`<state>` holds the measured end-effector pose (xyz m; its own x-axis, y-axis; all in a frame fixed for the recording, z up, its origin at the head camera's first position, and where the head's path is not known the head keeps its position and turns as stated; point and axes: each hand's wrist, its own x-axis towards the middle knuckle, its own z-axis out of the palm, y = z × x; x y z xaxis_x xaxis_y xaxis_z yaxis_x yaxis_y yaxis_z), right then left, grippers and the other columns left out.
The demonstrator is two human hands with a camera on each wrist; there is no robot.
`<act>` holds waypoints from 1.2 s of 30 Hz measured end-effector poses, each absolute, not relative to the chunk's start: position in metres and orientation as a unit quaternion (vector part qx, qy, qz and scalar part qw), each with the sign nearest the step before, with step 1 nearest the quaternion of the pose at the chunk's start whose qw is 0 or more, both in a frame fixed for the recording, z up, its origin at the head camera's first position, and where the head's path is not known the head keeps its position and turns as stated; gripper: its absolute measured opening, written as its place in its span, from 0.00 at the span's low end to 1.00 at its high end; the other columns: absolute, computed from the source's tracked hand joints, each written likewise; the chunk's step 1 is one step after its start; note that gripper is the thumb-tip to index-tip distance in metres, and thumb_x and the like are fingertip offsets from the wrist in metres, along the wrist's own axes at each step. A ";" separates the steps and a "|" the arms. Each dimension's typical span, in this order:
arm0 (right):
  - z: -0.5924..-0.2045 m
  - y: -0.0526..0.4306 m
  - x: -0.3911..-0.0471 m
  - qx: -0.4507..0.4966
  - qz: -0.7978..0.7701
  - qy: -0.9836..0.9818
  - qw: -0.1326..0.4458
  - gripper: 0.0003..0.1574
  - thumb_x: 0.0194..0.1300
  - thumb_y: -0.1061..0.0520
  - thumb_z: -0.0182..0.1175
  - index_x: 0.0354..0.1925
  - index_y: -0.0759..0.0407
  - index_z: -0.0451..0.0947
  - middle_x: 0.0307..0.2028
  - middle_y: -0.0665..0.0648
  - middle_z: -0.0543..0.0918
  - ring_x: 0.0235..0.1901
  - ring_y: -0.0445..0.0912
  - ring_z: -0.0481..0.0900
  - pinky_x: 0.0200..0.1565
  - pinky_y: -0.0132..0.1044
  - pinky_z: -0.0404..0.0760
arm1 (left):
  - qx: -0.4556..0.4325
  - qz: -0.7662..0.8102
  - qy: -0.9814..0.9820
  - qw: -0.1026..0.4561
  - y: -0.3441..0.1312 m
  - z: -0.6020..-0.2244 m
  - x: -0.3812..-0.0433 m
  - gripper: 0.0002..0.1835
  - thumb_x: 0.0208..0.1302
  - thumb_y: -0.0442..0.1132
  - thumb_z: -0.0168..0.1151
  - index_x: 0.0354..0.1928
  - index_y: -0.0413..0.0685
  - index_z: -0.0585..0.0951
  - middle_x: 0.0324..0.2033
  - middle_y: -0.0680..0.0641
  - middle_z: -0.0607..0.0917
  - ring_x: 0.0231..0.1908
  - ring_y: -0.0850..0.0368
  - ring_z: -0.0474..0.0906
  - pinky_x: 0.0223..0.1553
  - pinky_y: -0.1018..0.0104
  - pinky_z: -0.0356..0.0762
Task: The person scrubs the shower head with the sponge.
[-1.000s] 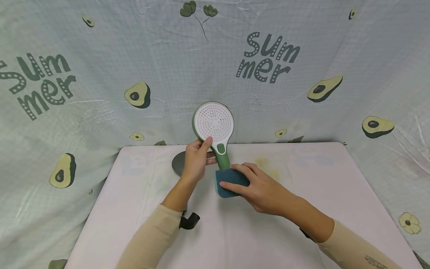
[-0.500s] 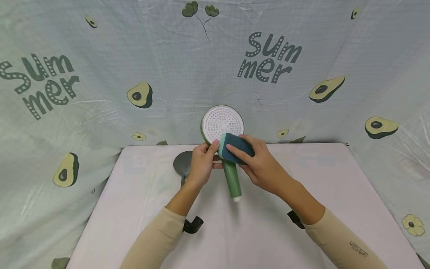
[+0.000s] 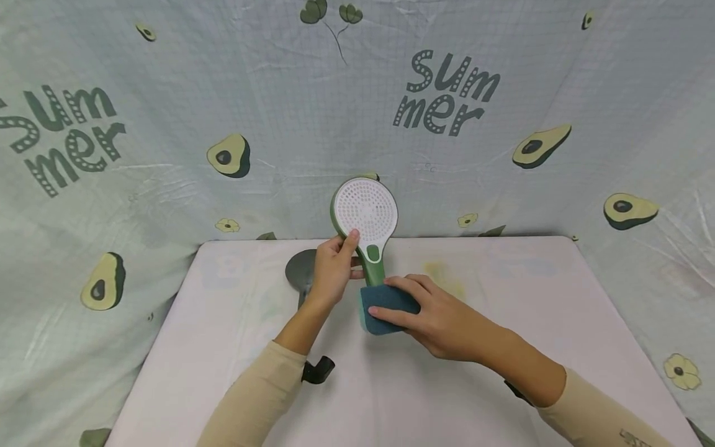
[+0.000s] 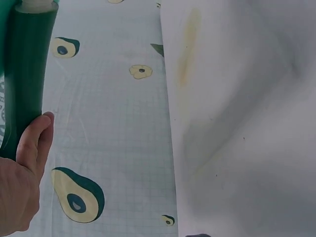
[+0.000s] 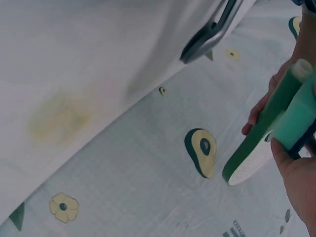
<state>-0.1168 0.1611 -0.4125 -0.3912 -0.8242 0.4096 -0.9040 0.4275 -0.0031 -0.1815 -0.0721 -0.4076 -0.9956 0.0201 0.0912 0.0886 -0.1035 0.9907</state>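
The shower head point(image 3: 365, 208) is pinched at its neck by the left hand point(image 3: 331, 272), with the thumb laid at the lower edge of the white spray face and the other fingers set behind. A two-layered sponge point(image 3: 392, 298) is clasped by the right hand point(image 3: 444, 318), the thumb and index finger spread over its dark blue side. By the right wrist view, its pale green side is turned to the green handle point(image 3: 374, 273), and a white tip point(image 5: 301, 69) is seen at the handle's end.

Half a second ago the neck was covered by the sponge and the lower handle was bare; now the lower handle is covered, and the neck and its green button point(image 3: 373, 252) are exposed. The sponge has thus been brought down the handle — from which it is judged that the handle is being wiped lengthwise, with its lower part now being reached. The hold of the left hand at the neck is kept.

Farther out, a dark grey round-headed item point(image 3: 299, 269) is seen on the pale table point(image 3: 447, 403), its stem partly hidden by the left arm. A yellowish patch point(image 3: 444, 279) is shown beyond the right hand. Behind everything, an avocado-printed cloth point(image 3: 290, 186) is hung.
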 end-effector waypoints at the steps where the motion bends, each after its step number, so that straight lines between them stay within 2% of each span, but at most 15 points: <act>1: -0.412 0.162 -0.119 0.516 0.120 -0.829 0.180 0.45 0.67 0.55 0.71 0.76 0.37 0.65 0.71 0.64 0.67 0.63 0.59 0.71 0.58 0.52 0.84 | -0.037 -0.742 -0.669 0.026 -0.072 -0.407 -0.181 0.23 0.81 0.48 0.54 0.54 0.31 0.82 0.43 0.33 0.88 0.34 0.53 0.91 0.31 0.61 0.89; 6: -0.413 0.159 -0.134 0.463 0.160 -0.846 0.210 0.43 0.68 0.55 0.69 0.76 0.39 0.66 0.72 0.66 0.65 0.64 0.62 0.70 0.59 0.55 0.83 | -0.036 -0.752 -0.657 0.023 -0.069 -0.404 -0.180 0.23 0.80 0.48 0.55 0.51 0.30 0.82 0.39 0.41 0.88 0.30 0.59 0.89 0.28 0.66 0.88; 10: -0.413 0.153 -0.150 0.407 0.186 -0.860 0.245 0.40 0.72 0.56 0.65 0.76 0.40 0.66 0.74 0.67 0.63 0.68 0.64 0.67 0.62 0.59 0.79 | -0.047 -0.767 -0.640 0.001 -0.067 -0.402 -0.177 0.22 0.81 0.46 0.54 0.51 0.29 0.82 0.36 0.47 0.87 0.28 0.60 0.89 0.27 0.65 0.88; 14: -0.407 0.150 -0.160 0.382 0.210 -0.864 0.251 0.40 0.70 0.59 0.66 0.75 0.42 0.67 0.74 0.68 0.63 0.70 0.65 0.65 0.64 0.61 0.76 | -0.050 -0.777 -0.628 -0.001 -0.065 -0.401 -0.175 0.23 0.80 0.46 0.55 0.53 0.27 0.82 0.36 0.47 0.88 0.28 0.59 0.90 0.27 0.62 0.89; 21: -0.404 0.157 -0.146 0.477 0.195 -0.836 0.186 0.40 0.69 0.57 0.67 0.75 0.41 0.68 0.74 0.66 0.64 0.68 0.62 0.68 0.63 0.59 0.77 | -0.018 -0.761 -0.648 0.022 -0.070 -0.402 -0.179 0.23 0.80 0.48 0.56 0.51 0.29 0.83 0.35 0.44 0.88 0.27 0.60 0.88 0.25 0.68 0.87; 25: -0.410 0.165 -0.128 0.534 0.162 -0.812 0.172 0.30 0.79 0.50 0.55 0.75 0.39 0.68 0.72 0.65 0.66 0.67 0.59 0.69 0.61 0.55 0.80 | -0.012 -0.757 -0.653 0.023 -0.073 -0.404 -0.183 0.23 0.80 0.48 0.56 0.53 0.29 0.83 0.39 0.38 0.88 0.29 0.58 0.89 0.27 0.66 0.88; 28: -0.410 0.168 -0.120 0.552 0.143 -0.803 0.173 0.28 0.82 0.47 0.47 0.75 0.37 0.67 0.72 0.63 0.67 0.66 0.57 0.69 0.62 0.53 0.81 | -0.015 -0.758 -0.651 0.020 -0.074 -0.404 -0.184 0.23 0.80 0.47 0.56 0.53 0.30 0.82 0.42 0.35 0.87 0.30 0.56 0.90 0.30 0.62 0.89; 31: -0.408 0.168 -0.121 0.539 0.124 -0.813 0.183 0.31 0.79 0.50 0.55 0.75 0.36 0.67 0.71 0.63 0.68 0.65 0.57 0.71 0.61 0.52 0.82 | -0.010 -0.759 -0.651 0.022 -0.074 -0.404 -0.184 0.23 0.80 0.47 0.56 0.53 0.30 0.83 0.42 0.34 0.87 0.31 0.56 0.90 0.30 0.61 0.89; 36: -0.406 0.159 -0.139 0.483 0.067 -0.845 0.220 0.49 0.60 0.57 0.75 0.75 0.38 0.68 0.69 0.66 0.70 0.60 0.61 0.75 0.58 0.54 0.83 | -0.003 -0.751 -0.660 0.022 -0.070 -0.404 -0.182 0.21 0.79 0.46 0.58 0.51 0.31 0.84 0.42 0.36 0.88 0.35 0.55 0.90 0.30 0.64 0.89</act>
<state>-0.1385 0.1590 -0.4061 -0.4362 -0.7868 0.4366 -0.8458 0.5241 0.0997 -0.1820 -0.0699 -0.4036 -0.9990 -0.0295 0.0326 0.0361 -0.1275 0.9912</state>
